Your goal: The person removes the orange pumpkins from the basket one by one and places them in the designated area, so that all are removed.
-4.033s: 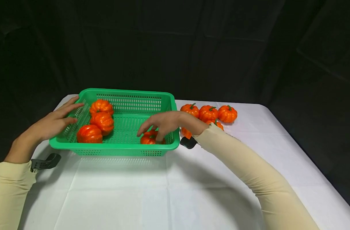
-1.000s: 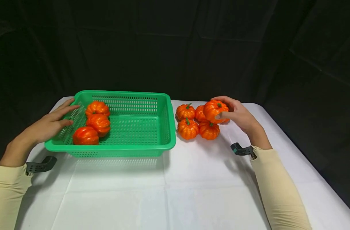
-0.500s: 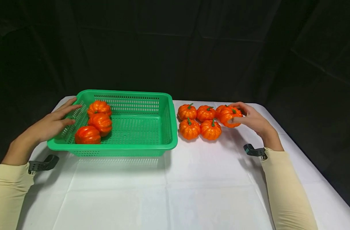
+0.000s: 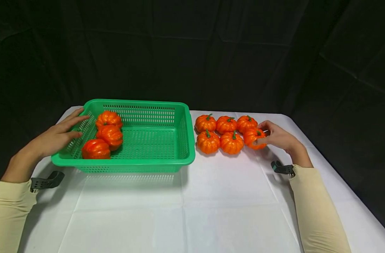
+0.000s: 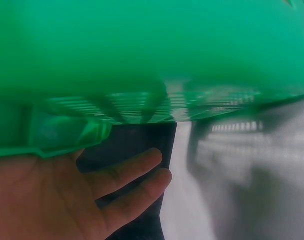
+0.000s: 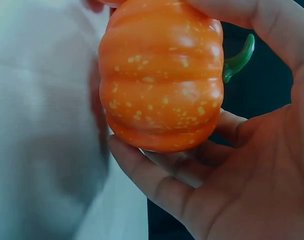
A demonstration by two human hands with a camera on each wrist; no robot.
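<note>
A green slotted basket (image 4: 154,160) stands on the white table (image 4: 179,211) at the left, with three orange pumpkins (image 4: 109,135) along its left wall. My left hand (image 4: 57,135) lies flat with straight fingers against the basket's left rim (image 5: 141,45). To the right of the basket several small pumpkins (image 4: 227,133) stand in two rows. My right hand (image 4: 274,137) grips the front-right pumpkin (image 4: 253,137), low on the cloth; the right wrist view shows fingers curled round this pumpkin (image 6: 162,75) with its green stem.
Black drapes close off the back and sides. The table's right edge (image 4: 331,165) runs diagonally past my right arm. Bare cloth stretches across the front of the table.
My right hand took a pumpkin out of the basket, carried it right and has lowered it to the right end of the front row. The left hand stayed on the basket.
</note>
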